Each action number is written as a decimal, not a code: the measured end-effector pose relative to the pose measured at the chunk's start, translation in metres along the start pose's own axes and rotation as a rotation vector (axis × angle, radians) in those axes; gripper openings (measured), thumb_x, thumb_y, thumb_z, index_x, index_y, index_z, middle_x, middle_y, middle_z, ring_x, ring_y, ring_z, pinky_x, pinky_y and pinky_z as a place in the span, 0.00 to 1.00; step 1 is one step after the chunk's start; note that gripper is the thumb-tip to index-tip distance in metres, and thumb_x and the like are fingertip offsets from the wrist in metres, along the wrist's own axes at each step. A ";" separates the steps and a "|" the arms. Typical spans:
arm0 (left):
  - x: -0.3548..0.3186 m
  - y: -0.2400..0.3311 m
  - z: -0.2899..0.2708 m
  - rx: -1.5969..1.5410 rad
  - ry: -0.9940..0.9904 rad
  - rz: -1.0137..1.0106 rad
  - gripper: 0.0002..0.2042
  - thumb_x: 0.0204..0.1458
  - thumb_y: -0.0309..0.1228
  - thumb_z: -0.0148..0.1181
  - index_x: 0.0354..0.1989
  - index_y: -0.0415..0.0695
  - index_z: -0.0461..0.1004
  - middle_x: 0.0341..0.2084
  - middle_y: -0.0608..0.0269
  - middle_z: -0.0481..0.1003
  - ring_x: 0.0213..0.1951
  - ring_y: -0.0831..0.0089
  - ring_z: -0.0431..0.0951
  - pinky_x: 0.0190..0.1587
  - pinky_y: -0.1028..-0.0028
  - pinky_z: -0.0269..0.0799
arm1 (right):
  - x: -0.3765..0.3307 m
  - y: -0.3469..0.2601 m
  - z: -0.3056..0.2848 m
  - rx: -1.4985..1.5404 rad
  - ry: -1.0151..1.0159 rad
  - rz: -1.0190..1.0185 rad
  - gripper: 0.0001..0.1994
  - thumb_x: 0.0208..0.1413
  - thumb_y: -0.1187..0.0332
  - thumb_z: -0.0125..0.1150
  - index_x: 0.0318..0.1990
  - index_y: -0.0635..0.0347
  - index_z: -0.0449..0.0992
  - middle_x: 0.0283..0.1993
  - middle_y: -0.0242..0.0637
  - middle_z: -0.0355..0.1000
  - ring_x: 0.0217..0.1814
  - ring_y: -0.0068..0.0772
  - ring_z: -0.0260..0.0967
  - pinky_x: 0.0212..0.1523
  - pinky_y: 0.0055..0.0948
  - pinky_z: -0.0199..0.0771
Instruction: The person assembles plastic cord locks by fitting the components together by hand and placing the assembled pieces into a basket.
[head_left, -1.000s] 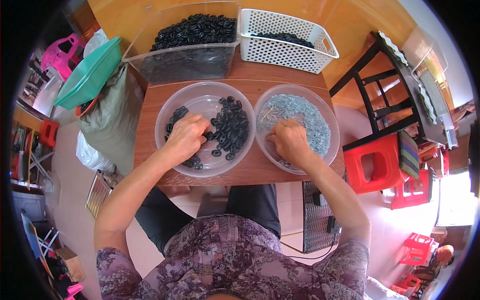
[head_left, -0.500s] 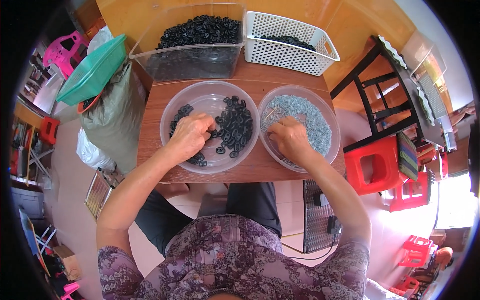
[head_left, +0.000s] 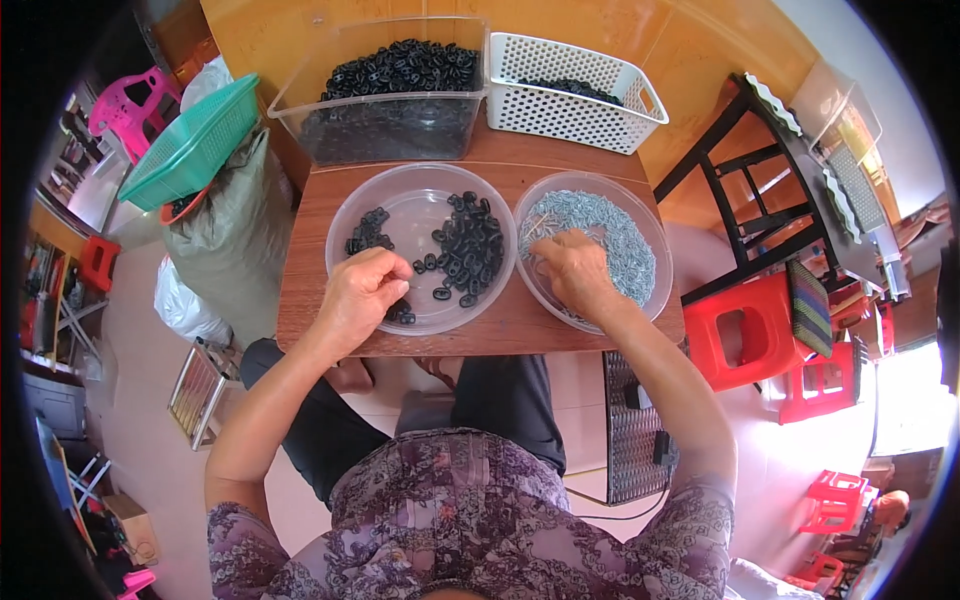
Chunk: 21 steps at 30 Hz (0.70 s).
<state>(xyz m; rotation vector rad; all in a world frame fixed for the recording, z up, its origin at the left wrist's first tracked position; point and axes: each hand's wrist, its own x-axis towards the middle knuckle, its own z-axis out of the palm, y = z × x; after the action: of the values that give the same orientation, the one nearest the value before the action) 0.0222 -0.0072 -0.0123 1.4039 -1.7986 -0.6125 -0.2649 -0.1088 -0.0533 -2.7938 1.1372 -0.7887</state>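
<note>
- Two hands work in clear bowls; whatever either pinches is too small to tell.
- Left hand, fingers curled together, sits over the left bowl; black rings lie just right of it.
- Right hand, fingers closed, rests on silvery screws in the right bowl.

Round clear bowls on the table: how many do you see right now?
2. The left bowl, holding black pieces, lies under the left hand; the right bowl, holding small silvery pieces, lies under the right hand. Both sit side by side.
</note>
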 end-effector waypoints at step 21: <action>0.001 0.000 0.010 -0.096 0.055 -0.055 0.04 0.45 0.18 0.58 0.30 0.36 0.72 0.24 0.61 0.73 0.28 0.74 0.73 0.32 0.76 0.68 | 0.001 -0.005 0.004 -0.033 0.029 -0.138 0.03 0.39 0.77 0.58 0.23 0.63 0.70 0.26 0.42 0.67 0.33 0.45 0.65 0.33 0.39 0.69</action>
<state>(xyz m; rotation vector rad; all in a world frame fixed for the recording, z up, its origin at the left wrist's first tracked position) 0.0142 -0.0086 -0.0176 1.3954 -1.6702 -0.6731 -0.2592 -0.1069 -0.0556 -2.9232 0.9779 -0.8311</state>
